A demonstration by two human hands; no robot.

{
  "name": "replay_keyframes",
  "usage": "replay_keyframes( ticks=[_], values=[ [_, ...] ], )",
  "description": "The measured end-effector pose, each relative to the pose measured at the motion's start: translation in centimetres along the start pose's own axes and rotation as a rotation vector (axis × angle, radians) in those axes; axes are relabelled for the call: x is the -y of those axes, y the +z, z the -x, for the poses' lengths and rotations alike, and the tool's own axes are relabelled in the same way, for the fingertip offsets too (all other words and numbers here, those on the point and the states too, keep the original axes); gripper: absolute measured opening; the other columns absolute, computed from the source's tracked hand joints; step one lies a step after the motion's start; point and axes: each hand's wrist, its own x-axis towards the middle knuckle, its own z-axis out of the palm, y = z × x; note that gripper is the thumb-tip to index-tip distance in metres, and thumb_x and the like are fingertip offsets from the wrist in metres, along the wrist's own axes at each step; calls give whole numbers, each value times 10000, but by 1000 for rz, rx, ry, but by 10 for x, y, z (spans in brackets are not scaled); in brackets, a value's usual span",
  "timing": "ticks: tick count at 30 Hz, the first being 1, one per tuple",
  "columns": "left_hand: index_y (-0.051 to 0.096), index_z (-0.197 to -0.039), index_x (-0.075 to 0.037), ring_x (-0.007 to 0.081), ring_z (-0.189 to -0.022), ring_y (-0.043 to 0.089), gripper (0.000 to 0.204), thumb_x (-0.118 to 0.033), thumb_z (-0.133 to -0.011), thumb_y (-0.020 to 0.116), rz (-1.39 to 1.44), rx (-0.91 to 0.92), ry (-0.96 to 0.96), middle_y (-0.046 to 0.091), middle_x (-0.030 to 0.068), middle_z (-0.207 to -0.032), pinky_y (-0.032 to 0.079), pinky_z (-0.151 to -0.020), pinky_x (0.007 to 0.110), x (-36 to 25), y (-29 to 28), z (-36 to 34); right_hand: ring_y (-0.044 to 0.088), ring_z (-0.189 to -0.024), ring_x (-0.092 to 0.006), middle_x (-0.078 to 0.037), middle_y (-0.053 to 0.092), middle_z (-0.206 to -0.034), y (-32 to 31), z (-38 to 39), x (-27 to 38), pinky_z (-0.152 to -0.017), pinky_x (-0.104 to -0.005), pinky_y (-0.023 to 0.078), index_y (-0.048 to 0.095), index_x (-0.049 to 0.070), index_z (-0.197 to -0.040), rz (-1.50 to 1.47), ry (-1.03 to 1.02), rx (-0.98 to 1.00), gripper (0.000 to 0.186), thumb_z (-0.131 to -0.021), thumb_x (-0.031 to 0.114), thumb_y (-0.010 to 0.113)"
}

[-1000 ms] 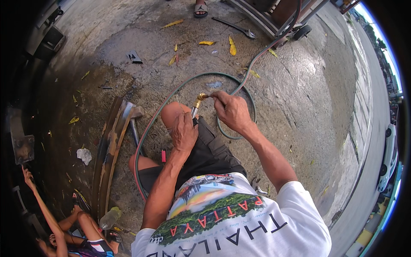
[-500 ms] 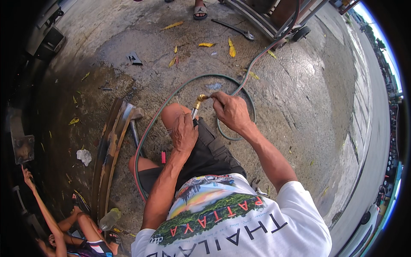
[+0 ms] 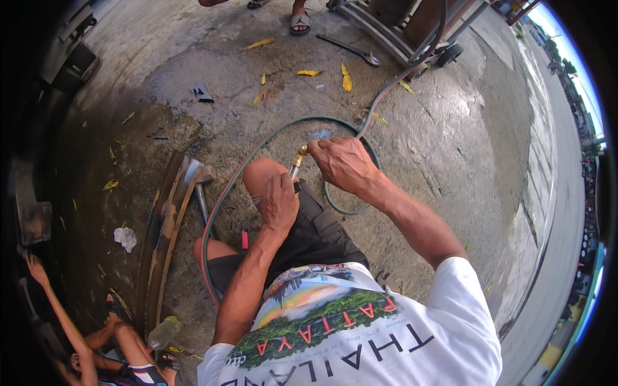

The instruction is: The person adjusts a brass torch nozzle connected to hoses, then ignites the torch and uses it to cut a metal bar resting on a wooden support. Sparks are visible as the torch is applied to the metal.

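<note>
In the head view, the left hand (image 3: 279,202) is wrapped closed around the torch (image 3: 301,156) near its silver tube, just right of the bent knee (image 3: 263,174). The right hand (image 3: 344,164) has its fingers bunched at the brass head's far end; whether they pinch anything is hidden. The hose (image 3: 309,118) loops on the far side of both hands and down to the left, near the hammer (image 3: 201,201). A snag or tug on it could jerk the torch; a slack left grip might let the head turn.
</note>
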Motion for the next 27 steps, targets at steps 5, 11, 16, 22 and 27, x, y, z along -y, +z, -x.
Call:
replay_keyframes(
  ticks=[5, 11, 16, 22, 27],
  values=[
    [573, -1123, -6, 387, -953, 607, 364, -97, -836, 776, -17, 23, -7, 569, 184, -1000, 504, -797, 487, 2, 6, 1, 646, -663, -296, -103, 589, -700, 3, -5, -7, -563, -416, 507, 557, 23, -958, 0, -17, 109, 111, -881, 71, 621],
    [563, -1095, -4, 373, -987, 598, 390, -99, -802, 802, -15, 44, -37, 565, 180, -1018, 509, -811, 480, -5, -2, 0, 676, -646, -313, -127, 632, -715, 10, 6, -7, -563, -420, 526, 574, 27, -994, -28, -40, 14, 116, -926, 116, 604],
    [562, -1078, -13, 369, -1011, 597, 391, -88, -786, 810, -24, 17, -21, 565, 181, -1039, 510, -837, 474, 1, 4, 0, 681, -640, -312, -139, 659, -749, 13, 12, -3, -541, -426, 526, 580, 24, -1037, 9, 77, 93, 136, -924, 97, 594],
    [567, -1052, -19, 368, -1015, 607, 370, -93, -783, 810, -33, 7, -3, 569, 176, -1031, 509, -845, 475, -7, -3, -1, 695, -646, -307, -138, 663, -744, 15, 7, -9, -528, -428, 526, 569, 15, -1023, 1, -2, 65, 154, -907, 108, 606],
    [570, -1084, -2, 399, -1026, 626, 401, -105, -792, 825, -40, 82, -40, 576, 195, -1068, 519, -866, 484, -15, -6, -1, 684, -645, -342, -133, 635, -669, 20, 11, -15, -545, -448, 511, 533, 35, -923, -55, 10, 73, 143, -912, 156, 608]
  ],
)
